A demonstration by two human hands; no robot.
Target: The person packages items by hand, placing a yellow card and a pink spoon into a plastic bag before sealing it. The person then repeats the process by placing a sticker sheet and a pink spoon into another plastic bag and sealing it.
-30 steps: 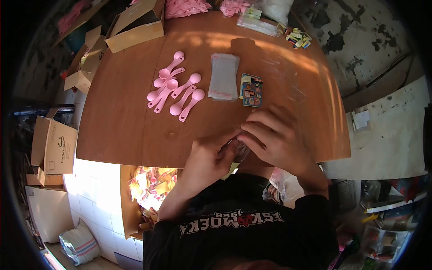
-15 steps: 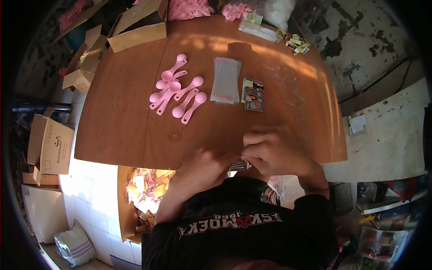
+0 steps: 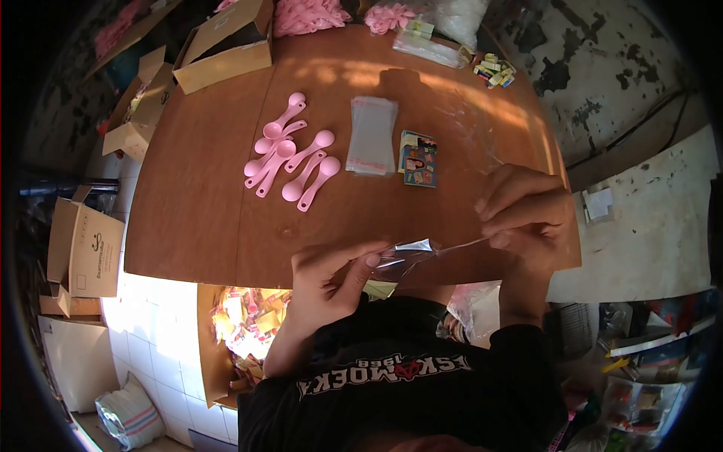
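The left grip [image 3: 329, 280] pinches a clear, glossy, creased plastic bag [image 3: 407, 259], the right grip [image 3: 529, 211] a thin strip [image 3: 463, 245].

A clear, glossy plastic wrapper [image 3: 410, 260], crinkled and catching white glints, hangs slantwise over the near edge of the tabletop [image 3: 196, 218]. From its right side a thin, transparent strip [image 3: 465, 245] stretches out nearly straight, apparently of the same film.

The wrapper [image 3: 413, 247] is glossy plastic, the spoons [image 3: 285, 151] smooth plastic.
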